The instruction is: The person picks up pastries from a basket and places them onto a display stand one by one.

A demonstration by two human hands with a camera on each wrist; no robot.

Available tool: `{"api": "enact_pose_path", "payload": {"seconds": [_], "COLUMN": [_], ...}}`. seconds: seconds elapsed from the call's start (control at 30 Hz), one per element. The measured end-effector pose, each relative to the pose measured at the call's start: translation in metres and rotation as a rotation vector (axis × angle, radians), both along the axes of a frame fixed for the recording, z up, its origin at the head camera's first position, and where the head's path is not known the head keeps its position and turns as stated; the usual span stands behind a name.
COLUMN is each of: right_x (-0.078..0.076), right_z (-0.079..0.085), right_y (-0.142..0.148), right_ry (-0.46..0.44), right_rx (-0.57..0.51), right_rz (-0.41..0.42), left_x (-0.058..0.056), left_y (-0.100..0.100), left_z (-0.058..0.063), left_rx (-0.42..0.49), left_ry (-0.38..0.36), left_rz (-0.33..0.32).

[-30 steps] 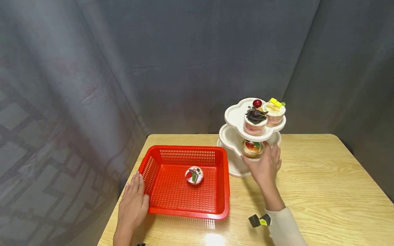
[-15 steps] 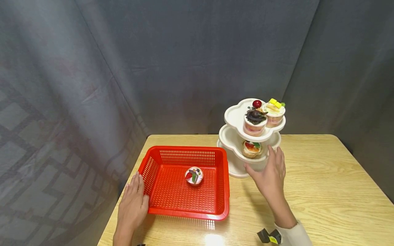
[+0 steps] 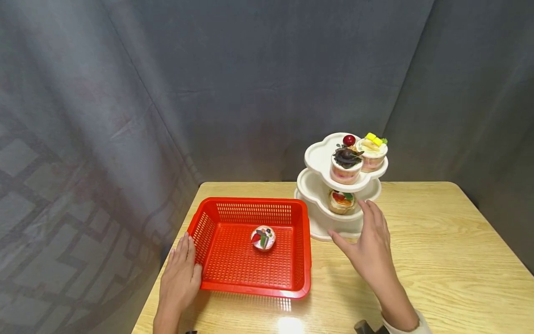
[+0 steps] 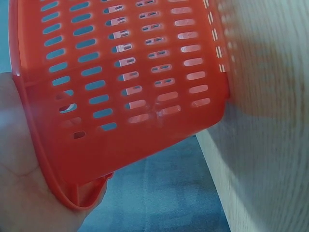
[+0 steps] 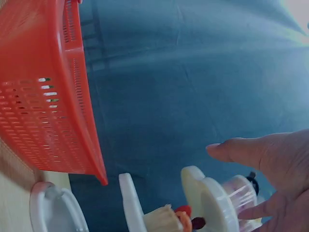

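Note:
In the head view, my left hand (image 3: 180, 273) lies flat along the left rim of a red plastic basket (image 3: 309, 260); the left wrist view shows the palm against that rim. One fruit-topped tart (image 3: 263, 238) sits inside the basket. To the right, a white three-tier dessert stand (image 3: 320, 160) bears a fruit tart (image 3: 341, 202) on its middle tier. The top tier carries a chocolate-topped dessert cup (image 3: 346, 167) and a yellow-topped dessert cup (image 3: 372, 153). My right hand (image 3: 371, 246) hovers in front of the stand, thumb and fingers spread apart, holding nothing.
A light wooden table (image 3: 438, 250) bears everything and extends to the right of the stand. Grey curtains (image 3: 271, 93) hang behind and at both sides. The stand's bottom tier is close to the basket's right side.
My right hand has drawn back from the fruit tart on the middle tier, toward me and slightly right, leaving the tart in place. My left hand has stayed on the basket.

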State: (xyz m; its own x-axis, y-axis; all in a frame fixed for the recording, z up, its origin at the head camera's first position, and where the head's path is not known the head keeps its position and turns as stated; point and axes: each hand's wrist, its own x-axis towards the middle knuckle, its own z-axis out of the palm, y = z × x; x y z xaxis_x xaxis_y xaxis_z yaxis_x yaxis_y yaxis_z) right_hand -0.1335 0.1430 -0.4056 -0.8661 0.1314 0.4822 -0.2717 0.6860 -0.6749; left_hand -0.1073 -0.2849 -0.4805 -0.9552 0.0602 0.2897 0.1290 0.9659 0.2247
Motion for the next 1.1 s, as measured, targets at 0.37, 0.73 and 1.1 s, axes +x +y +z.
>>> {"api": "enact_pose_path", "payload": {"seconds": [0.37, 0.73, 1.1], "right_x": [-0.007, -0.04, -0.078], "right_z": [0.019, 0.024, 0.007], "right_y": [-0.013, -0.024, -0.046], "right_ry": [0.054, -0.148, -0.262], "right_rx": [-0.002, 0.016, 0.05], "right_rz": [0.164, 0.52, 0.78], "left_x": [0.0, 0.0, -0.002], "left_y": [0.0, 0.0, 0.0], "left_z": [0.001, 0.003, 0.003], "left_rx": [0.0, 0.0, 0.013], "left_ry": [-0.002, -0.03, -0.057], "left_rz": [0.002, 0.003, 0.007]}}
